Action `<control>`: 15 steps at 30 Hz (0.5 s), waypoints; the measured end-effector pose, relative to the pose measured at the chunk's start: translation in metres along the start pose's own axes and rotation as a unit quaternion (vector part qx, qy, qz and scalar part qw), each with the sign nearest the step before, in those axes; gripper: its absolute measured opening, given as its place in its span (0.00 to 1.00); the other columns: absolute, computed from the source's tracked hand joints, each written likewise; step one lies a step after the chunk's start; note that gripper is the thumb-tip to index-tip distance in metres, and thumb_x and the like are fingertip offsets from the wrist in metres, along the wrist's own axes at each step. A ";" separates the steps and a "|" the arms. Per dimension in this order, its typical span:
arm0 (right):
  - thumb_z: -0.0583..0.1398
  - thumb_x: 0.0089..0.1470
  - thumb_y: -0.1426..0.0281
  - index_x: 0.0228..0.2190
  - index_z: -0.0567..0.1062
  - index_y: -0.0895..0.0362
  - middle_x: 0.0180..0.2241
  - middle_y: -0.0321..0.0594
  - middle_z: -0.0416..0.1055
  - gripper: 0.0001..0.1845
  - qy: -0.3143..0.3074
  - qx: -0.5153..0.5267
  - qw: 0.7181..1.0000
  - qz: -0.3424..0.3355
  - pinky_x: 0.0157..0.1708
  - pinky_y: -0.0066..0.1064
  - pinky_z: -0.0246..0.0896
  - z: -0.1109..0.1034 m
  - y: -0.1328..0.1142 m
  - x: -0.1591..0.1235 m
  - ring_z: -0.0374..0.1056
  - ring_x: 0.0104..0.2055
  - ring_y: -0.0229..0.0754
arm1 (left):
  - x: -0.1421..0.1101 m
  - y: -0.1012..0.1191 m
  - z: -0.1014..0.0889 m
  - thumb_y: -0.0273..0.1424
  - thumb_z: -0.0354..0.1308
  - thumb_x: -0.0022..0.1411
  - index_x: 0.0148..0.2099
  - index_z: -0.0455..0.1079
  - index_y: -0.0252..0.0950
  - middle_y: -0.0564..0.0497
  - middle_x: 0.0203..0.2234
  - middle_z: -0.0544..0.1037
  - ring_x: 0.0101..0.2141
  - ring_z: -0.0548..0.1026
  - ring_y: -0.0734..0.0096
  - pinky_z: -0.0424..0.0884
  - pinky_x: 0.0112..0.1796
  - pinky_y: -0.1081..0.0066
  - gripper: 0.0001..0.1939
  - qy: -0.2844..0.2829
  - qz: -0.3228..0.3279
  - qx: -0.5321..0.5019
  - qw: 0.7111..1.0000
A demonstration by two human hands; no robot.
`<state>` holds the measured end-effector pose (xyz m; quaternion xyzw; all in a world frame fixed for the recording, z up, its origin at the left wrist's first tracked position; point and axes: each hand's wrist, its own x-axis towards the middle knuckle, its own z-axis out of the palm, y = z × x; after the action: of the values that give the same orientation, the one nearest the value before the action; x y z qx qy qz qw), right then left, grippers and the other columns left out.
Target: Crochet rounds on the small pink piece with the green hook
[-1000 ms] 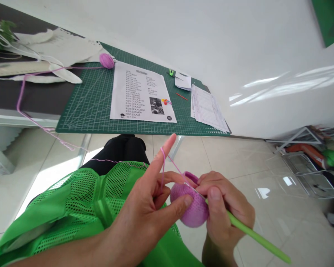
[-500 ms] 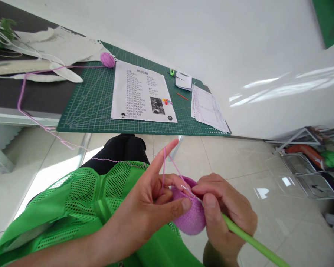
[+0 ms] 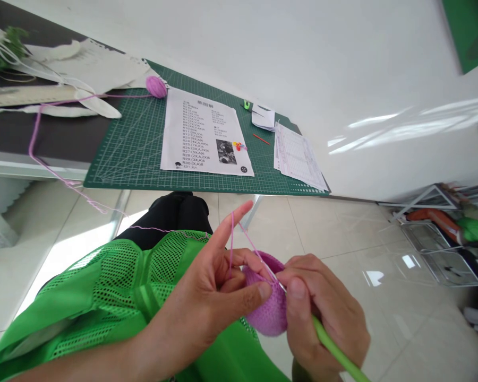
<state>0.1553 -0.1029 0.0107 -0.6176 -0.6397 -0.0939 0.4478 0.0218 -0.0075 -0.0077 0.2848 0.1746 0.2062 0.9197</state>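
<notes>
Between thumb and fingers, my left hand pinches the rim of a pink crocheted piece, rounded and hollow like a cup. Its index finger points up, with pink yarn looped over it and running down to the rim. My right hand grips a crochet hook by its green handle. The hook's metal shaft lies at the rim beside my left fingertips, and the yarn meets it there. Part of the piece is hidden behind my fingers.
A green cutting mat on the table bears a printed pattern sheet, a pink yarn ball, a red stick and more papers. White leaf-shaped pieces lie at left. Yarn trails over the table edge.
My right hand has tilted, and the hook's green handle now slopes more steeply downward. The hook's shaft has shifted slightly at the rim. My left hand stays almost in place.
</notes>
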 end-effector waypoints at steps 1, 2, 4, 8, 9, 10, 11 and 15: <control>0.57 0.63 0.82 0.31 0.73 0.58 0.26 0.37 0.71 0.10 -0.008 -0.011 1.000 -0.002 0.26 0.30 0.68 0.000 -0.001 0.000 0.70 0.28 0.37 | 0.000 0.000 0.001 0.17 0.73 0.55 0.78 0.45 0.55 0.58 0.30 0.80 0.22 0.50 0.81 0.46 0.25 0.72 0.61 0.003 0.006 -0.003 1.000; 0.57 0.63 0.82 0.31 0.73 0.58 0.26 0.37 0.71 0.11 -0.015 -0.020 1.000 -0.002 0.26 0.30 0.69 0.000 -0.002 0.000 0.70 0.28 0.37 | -0.001 0.000 0.001 0.16 0.73 0.54 0.78 0.46 0.55 0.59 0.30 0.80 0.21 0.50 0.81 0.45 0.25 0.72 0.60 0.006 0.011 -0.007 1.000; 0.56 0.63 0.81 0.32 0.73 0.58 0.27 0.37 0.71 0.10 -0.017 -0.028 0.999 0.003 0.26 0.30 0.68 0.000 -0.004 0.000 0.70 0.29 0.37 | -0.001 0.001 0.002 0.15 0.72 0.54 0.78 0.48 0.55 0.60 0.29 0.79 0.21 0.49 0.82 0.44 0.24 0.72 0.60 0.009 0.017 -0.015 1.000; 0.55 0.64 0.80 0.34 0.73 0.57 0.27 0.36 0.71 0.10 -0.005 -0.022 1.000 0.016 0.27 0.30 0.69 0.003 -0.005 0.000 0.70 0.29 0.37 | -0.001 0.004 0.003 0.14 0.73 0.52 0.79 0.42 0.51 0.60 0.28 0.79 0.20 0.48 0.82 0.43 0.23 0.72 0.64 0.012 0.011 -0.020 1.000; 0.55 0.64 0.80 0.34 0.73 0.57 0.27 0.36 0.71 0.10 -0.004 -0.016 1.000 0.018 0.27 0.30 0.69 0.005 -0.006 0.000 0.70 0.29 0.37 | -0.001 0.005 0.003 0.14 0.73 0.52 0.80 0.39 0.50 0.60 0.28 0.79 0.20 0.48 0.82 0.42 0.23 0.72 0.65 0.010 0.009 -0.021 1.000; 0.54 0.64 0.79 0.34 0.73 0.57 0.26 0.36 0.71 0.10 0.001 -0.007 1.000 0.020 0.27 0.29 0.69 0.006 -0.006 0.000 0.70 0.29 0.37 | -0.001 0.005 0.003 0.14 0.73 0.52 0.80 0.38 0.49 0.60 0.28 0.79 0.20 0.48 0.82 0.42 0.23 0.72 0.66 0.010 0.009 -0.021 1.000; 0.54 0.65 0.79 0.34 0.73 0.57 0.26 0.36 0.71 0.10 0.008 0.004 1.000 0.025 0.27 0.29 0.69 0.007 -0.005 -0.001 0.70 0.29 0.37 | -0.002 0.005 0.002 0.15 0.73 0.52 0.80 0.38 0.48 0.60 0.28 0.79 0.20 0.48 0.82 0.43 0.23 0.72 0.66 0.010 0.008 -0.021 1.000; 0.54 0.65 0.79 0.33 0.74 0.58 0.27 0.37 0.71 0.11 0.025 0.044 0.998 0.043 0.28 0.29 0.69 0.009 -0.002 -0.006 0.70 0.31 0.37 | -0.004 0.005 -0.004 0.19 0.75 0.56 0.78 0.47 0.52 0.58 0.31 0.79 0.22 0.51 0.81 0.46 0.24 0.72 0.58 -0.004 -0.004 0.005 1.000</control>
<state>0.1485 -0.1018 0.0022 -0.6219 -0.6047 -0.0612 0.4939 0.0154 -0.0041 -0.0070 0.2896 0.1727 0.2006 0.9198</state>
